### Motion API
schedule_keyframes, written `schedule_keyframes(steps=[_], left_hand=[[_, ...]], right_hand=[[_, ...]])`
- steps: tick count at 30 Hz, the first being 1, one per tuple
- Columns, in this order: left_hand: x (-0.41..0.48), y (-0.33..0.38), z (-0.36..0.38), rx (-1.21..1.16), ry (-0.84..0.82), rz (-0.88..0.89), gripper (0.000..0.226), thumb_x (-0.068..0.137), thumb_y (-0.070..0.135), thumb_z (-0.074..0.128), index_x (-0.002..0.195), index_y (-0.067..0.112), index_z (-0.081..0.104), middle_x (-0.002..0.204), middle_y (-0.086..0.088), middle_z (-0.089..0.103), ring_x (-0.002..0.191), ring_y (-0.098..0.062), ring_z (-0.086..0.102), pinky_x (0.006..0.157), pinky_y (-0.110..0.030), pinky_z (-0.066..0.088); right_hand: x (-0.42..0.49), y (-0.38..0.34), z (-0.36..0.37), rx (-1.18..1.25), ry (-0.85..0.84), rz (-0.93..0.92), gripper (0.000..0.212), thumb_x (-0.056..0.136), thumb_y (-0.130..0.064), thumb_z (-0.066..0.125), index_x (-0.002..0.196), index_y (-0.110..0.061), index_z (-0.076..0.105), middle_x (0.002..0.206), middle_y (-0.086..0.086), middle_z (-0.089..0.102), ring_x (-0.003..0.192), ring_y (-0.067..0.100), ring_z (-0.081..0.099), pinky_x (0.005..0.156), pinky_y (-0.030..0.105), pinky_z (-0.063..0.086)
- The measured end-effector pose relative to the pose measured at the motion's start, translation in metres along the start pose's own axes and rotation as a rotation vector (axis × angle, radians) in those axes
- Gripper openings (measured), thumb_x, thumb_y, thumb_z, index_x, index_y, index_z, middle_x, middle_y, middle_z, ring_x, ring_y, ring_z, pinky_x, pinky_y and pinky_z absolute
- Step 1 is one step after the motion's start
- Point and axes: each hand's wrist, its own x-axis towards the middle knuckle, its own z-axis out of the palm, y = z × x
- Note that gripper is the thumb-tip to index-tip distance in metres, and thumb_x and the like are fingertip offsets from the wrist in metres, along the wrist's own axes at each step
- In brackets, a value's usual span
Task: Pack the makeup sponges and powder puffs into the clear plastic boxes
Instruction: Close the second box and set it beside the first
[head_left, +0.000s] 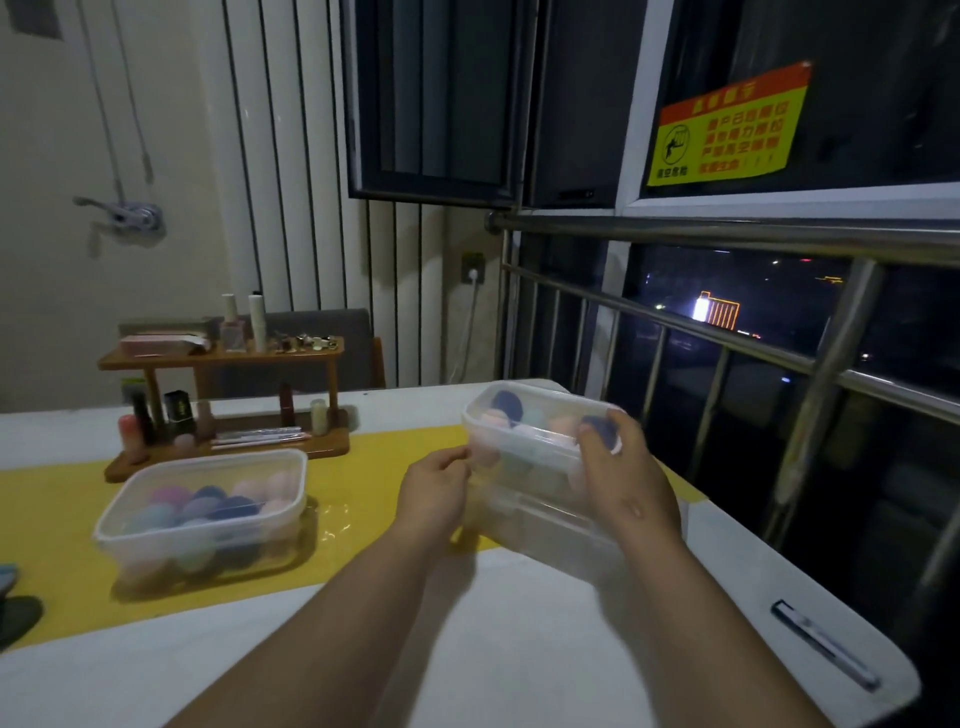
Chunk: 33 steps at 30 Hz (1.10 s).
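over white table (519, 649), right hand (623, 478) grips sponge-filled box (519, 431); left hand (434, 486) curled, hold unclear.

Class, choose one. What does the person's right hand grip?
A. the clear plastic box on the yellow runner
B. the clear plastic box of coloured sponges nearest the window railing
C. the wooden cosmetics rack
B: the right hand closes its grip over the right end of the clear plastic box of coloured sponges beside the metal window railing.

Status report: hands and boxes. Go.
Right hand gripping right box, sponges inside. Left hand at its left end, grip unclear. Left box filled, untouched. No obstruction seen.
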Motion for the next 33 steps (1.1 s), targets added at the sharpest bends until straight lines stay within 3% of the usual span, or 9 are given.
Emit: schedule_keyframes(steps=[6,9,14,16,19,24,26,29,33], left_hand=[[-0.017,-0.003,-0.035,-0.022,0.219,0.021,0.022,0.094,0.014,0.053,0.102,0.027,0.069,0.091,0.005,0.066,0.087,-0.016,0.06,0.078,-0.03,0.046],[-0.02,-0.007,-0.058,0.07,0.306,0.016,0.027,0.096,0.017,0.049,0.113,0.027,0.069,0.108,-0.001,0.07,0.095,-0.023,0.06,0.09,-0.038,0.051],[-0.024,0.001,-0.101,0.672,0.335,0.133,0.03,0.097,0.027,0.051,0.123,0.027,0.065,0.115,0.004,0.066,0.092,-0.013,0.053,0.075,-0.03,0.046],[-0.025,0.008,-0.121,0.966,0.424,0.22,0.031,0.091,0.031,0.055,0.119,0.028,0.069,0.122,0.004,0.063,0.103,-0.016,0.052,0.083,-0.035,0.046],[-0.022,0.009,-0.146,1.288,0.323,0.185,0.038,0.087,0.047,0.055,0.121,0.034,0.066,0.13,0.005,0.058,0.119,-0.021,0.046,0.098,-0.041,0.038],[-0.017,-0.006,-0.178,1.294,0.216,0.159,0.046,0.09,0.056,0.053,0.135,0.044,0.053,0.148,0.008,0.048,0.134,-0.022,0.042,0.112,-0.052,0.028],[-0.016,-0.01,-0.186,1.298,0.206,0.185,0.046,0.092,0.055,0.052,0.136,0.044,0.051,0.149,0.009,0.046,0.138,-0.022,0.039,0.115,-0.054,0.024],[-0.014,-0.014,-0.197,1.286,0.219,0.22,0.044,0.094,0.054,0.05,0.136,0.044,0.05,0.149,0.01,0.047,0.14,-0.021,0.037,0.116,-0.053,0.024],[-0.011,-0.021,-0.218,1.291,0.249,0.242,0.045,0.095,0.055,0.047,0.137,0.042,0.049,0.148,0.011,0.048,0.139,-0.02,0.039,0.115,-0.05,0.026]], right_hand=[[-0.005,-0.017,0.026,0.012,-0.136,-0.087,0.044,0.099,-0.045,0.041,0.142,-0.039,0.039,0.129,0.006,0.057,0.098,0.025,0.051,0.081,0.033,0.039],[-0.009,-0.029,0.048,0.007,-0.182,-0.14,0.044,0.1,-0.045,0.04,0.144,-0.037,0.039,0.132,0.008,0.056,0.101,0.027,0.052,0.081,0.033,0.039],[-0.015,-0.042,0.074,0.036,-0.215,-0.17,0.044,0.1,-0.045,0.039,0.143,-0.039,0.039,0.131,0.006,0.056,0.101,0.026,0.052,0.087,0.038,0.045],[-0.015,-0.047,0.082,0.045,-0.209,-0.176,0.044,0.099,-0.045,0.039,0.143,-0.038,0.04,0.131,0.007,0.056,0.105,0.028,0.054,0.091,0.041,0.048],[-0.017,-0.053,0.09,0.068,-0.211,-0.171,0.044,0.1,-0.043,0.041,0.142,-0.035,0.041,0.13,0.008,0.055,0.101,0.027,0.051,0.086,0.038,0.046],[-0.025,-0.064,0.103,0.172,-0.203,-0.191,0.049,0.098,-0.044,0.05,0.145,-0.03,0.041,0.138,0.005,0.054,0.097,0.019,0.047,0.079,0.031,0.038],[-0.03,-0.07,0.112,0.165,-0.277,-0.231,0.069,0.089,-0.052,0.063,0.148,-0.029,0.036,0.142,0.001,0.05,0.101,0.017,0.047,0.08,0.031,0.043],[-0.038,-0.081,0.119,0.068,-0.404,-0.284,0.091,0.073,-0.046,0.082,0.148,-0.031,0.033,0.129,-0.006,0.05,0.103,0.017,0.053,0.072,0.027,0.05],[-0.046,-0.092,0.135,0.055,-0.353,-0.356,0.083,0.069,-0.042,0.086,0.141,-0.03,0.047,0.126,-0.006,0.058,0.101,0.019,0.059,0.085,0.037,0.057]])
